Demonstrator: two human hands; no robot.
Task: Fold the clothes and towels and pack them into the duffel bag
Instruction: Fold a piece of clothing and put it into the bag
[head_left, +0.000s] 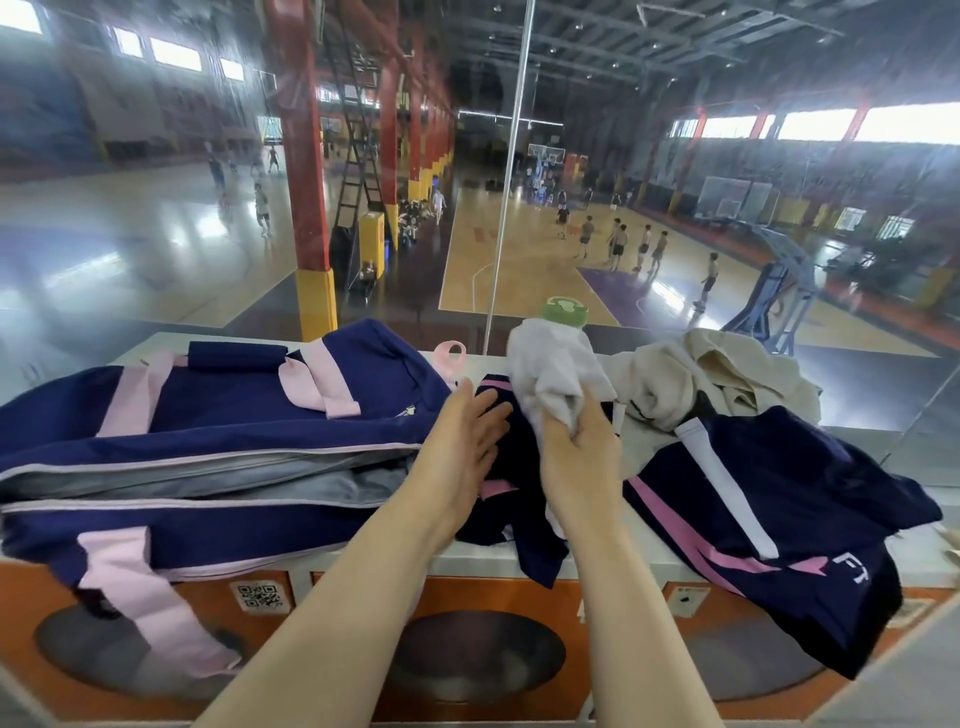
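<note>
A navy duffel bag with pink straps lies on the left of the white counter, its zip open and grey lining showing. My right hand is shut on a bunched white towel, held up above the counter. My left hand rests flat, fingers apart, on a navy garment with pink stripes just right of the bag's opening. Another navy garment with pink and white stripes drapes over the counter's right edge. A crumpled beige cloth lies behind it.
A bottle with a green lid stands behind the towel, and a pink loop shows beside the bag. A glass wall rises at the counter's far edge, overlooking a sports hall. Orange machine fronts sit below the counter.
</note>
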